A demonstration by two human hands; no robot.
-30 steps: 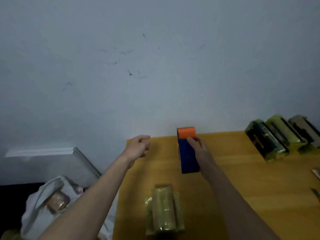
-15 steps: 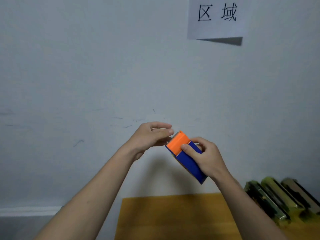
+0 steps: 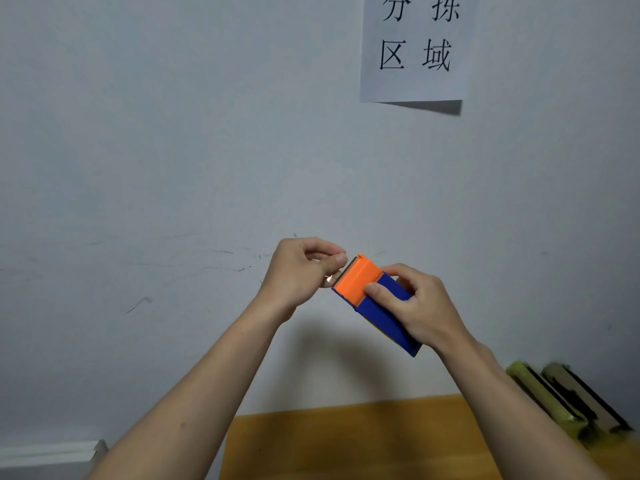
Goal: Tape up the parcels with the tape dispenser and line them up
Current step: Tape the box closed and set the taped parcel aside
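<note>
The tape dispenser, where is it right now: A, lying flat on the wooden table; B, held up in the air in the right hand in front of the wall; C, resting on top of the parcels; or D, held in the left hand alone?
B: the right hand grips the tape dispenser in the air before the wall, well above the table, while the left hand pinches at its orange toothed end.

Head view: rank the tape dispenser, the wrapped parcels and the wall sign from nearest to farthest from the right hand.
1. Tape dispenser: held in the right hand itself, in mid-air.
2. Wrapped parcels: lower right, on the table by the wall.
3. Wall sign: high above, on the wall.
</note>
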